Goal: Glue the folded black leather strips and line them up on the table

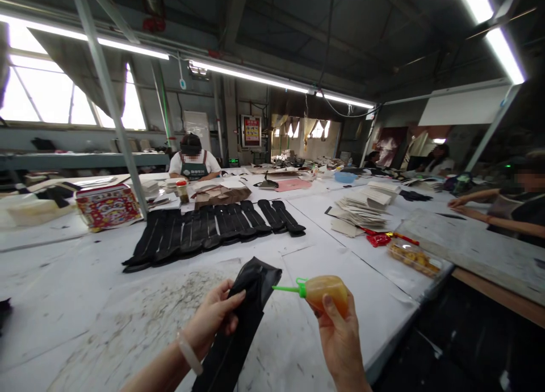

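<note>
My left hand [219, 312] grips a long black fabric piece [243, 329] near its upper end, thumb on top. That end is folded open and shows a smoother dark lining. In my right hand [340, 335] is a squeeze bottle [327, 292] of amber liquid, held on its side. Its thin green nozzle points left, and the tip is at or very near the edge of the black piece; I cannot tell if they touch. Beyond my hands lies a row of similar black pieces [204, 227], laid side by side and overlapping.
Stacked pale sheets [361, 207] lie right of centre, near a red packet [378, 240] and a clear tray of yellow food [413, 258]. A patterned red box [108, 206] stands left by a metal post [111, 102]. Co-workers sit across the table [315, 278] and at right.
</note>
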Demonstrator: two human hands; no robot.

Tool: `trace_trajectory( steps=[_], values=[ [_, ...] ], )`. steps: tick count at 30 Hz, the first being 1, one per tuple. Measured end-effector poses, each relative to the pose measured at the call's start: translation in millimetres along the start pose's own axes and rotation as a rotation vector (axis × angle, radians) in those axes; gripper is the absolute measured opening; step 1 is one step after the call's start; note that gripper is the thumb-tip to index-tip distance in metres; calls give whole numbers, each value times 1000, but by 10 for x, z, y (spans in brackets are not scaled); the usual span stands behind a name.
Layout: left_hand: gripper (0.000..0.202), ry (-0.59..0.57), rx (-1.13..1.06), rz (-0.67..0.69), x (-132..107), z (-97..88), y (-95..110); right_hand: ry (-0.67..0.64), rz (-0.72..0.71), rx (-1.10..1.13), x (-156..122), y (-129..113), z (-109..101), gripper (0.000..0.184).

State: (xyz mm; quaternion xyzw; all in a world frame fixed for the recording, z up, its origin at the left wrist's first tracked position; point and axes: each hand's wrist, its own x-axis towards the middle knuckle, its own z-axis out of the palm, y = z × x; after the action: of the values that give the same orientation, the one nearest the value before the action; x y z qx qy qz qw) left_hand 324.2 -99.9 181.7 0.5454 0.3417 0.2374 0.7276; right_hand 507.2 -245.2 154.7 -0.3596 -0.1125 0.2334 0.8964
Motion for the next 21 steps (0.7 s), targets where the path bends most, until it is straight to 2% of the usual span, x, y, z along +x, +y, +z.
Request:
trace_trajectory(
  steps=[9,14,19,21],
  values=[
    [47,15,13,15,25,33,-33,-41,-33,-87,-95,-88,70,63],
    [52,27,24,5,59,19,-49,-81,-42,-147,-111,-75,47,63],
    [52,21,27,14,92,4,-68,-83,-5,-130,-105,-32,25,64],
    [52,25,33,11,106,-2,-76,-90,54,-94,-96,2,8,61]
  ],
)
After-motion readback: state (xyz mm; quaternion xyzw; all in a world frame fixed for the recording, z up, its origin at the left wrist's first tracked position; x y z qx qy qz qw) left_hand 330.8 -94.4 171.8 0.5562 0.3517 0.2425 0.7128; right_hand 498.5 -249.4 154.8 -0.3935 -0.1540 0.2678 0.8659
